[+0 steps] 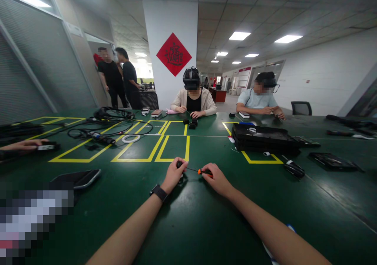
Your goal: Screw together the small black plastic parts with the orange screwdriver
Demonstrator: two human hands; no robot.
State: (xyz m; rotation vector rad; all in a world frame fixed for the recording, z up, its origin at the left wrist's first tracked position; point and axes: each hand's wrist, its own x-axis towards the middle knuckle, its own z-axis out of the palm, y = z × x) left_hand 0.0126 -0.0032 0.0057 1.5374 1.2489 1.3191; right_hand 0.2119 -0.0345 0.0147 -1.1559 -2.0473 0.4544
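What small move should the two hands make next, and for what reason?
Probably the right hand should check the screwdriver's alignment before turning: its shaft points toward the small black part held in the left hand, but whether the tip is seated there cannot be seen.

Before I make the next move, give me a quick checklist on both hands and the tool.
1. Right hand gripping the orange-and-black screwdriver: ok.
2. Left hand holding the small black part: ok.
3. Screwdriver shaft directed toward the left hand: ok.
4. Tip seated in the part: cannot tell; too small and partly hidden.
5. Co-worker's hand at the left edge, well apart from both working hands: ok.
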